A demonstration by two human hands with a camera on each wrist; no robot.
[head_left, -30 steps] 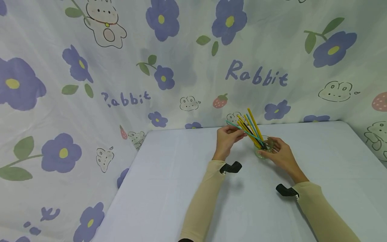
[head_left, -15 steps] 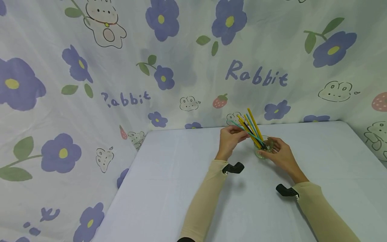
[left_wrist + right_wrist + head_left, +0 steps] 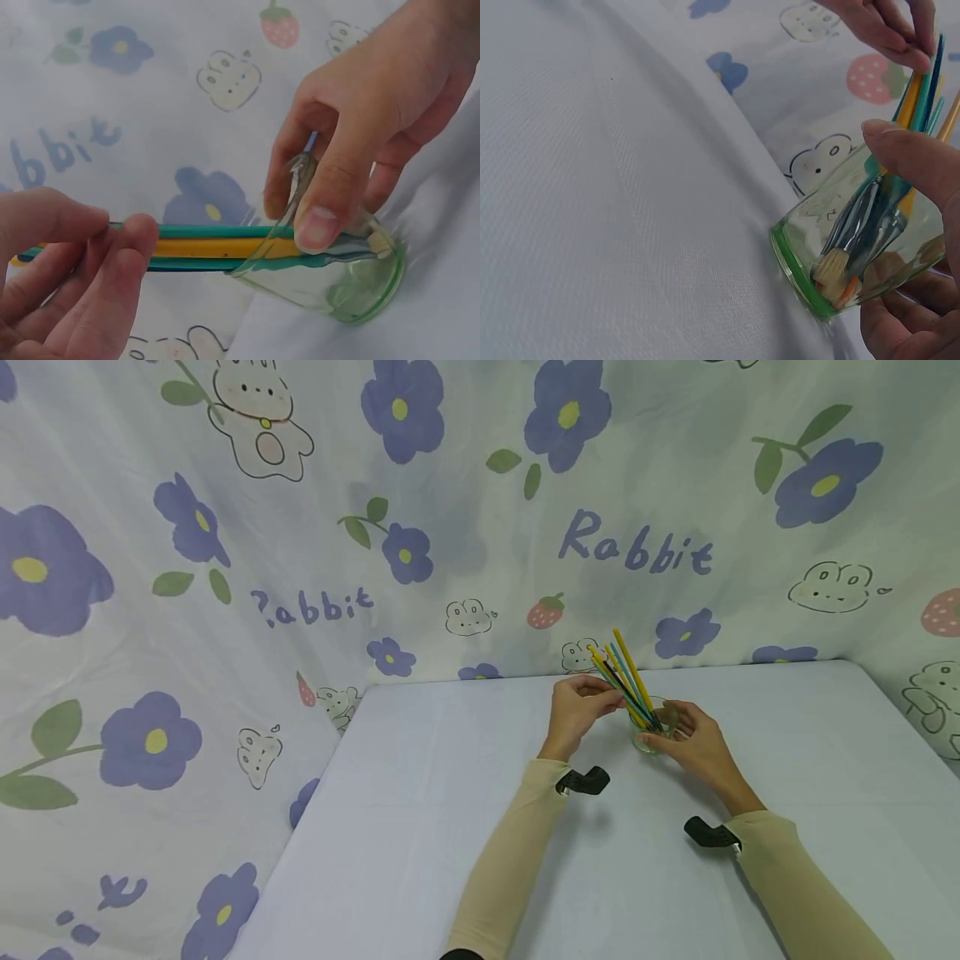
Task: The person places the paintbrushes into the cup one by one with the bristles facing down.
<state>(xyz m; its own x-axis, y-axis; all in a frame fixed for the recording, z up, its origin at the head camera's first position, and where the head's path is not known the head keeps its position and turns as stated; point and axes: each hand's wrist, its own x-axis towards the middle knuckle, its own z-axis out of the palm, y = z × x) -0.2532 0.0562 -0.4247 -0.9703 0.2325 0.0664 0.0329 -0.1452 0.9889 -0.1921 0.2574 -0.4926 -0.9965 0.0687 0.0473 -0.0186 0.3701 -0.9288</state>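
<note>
Several paintbrushes with yellow, teal and dark handles lean in a clear greenish glass, bristles down at its base. My left hand pinches a teal-handled paintbrush above the rim, its fingertips close against the other handles. Fingers and thumb of my right hand grip the glass from the right side. The right wrist view shows the glass tilted, with pale bristles visible through its wall. Part of the glass is hidden behind my right thumb and fingers.
A white-covered table lies beneath both hands. Behind it hangs a pale curtain printed with purple flowers, rabbits and strawberries, close to the brush tips.
My left hand has moved right, toward the glass, and the teal paintbrush has swung from a slanting angle into line with the others. My right hand and the glass have stayed put.
</note>
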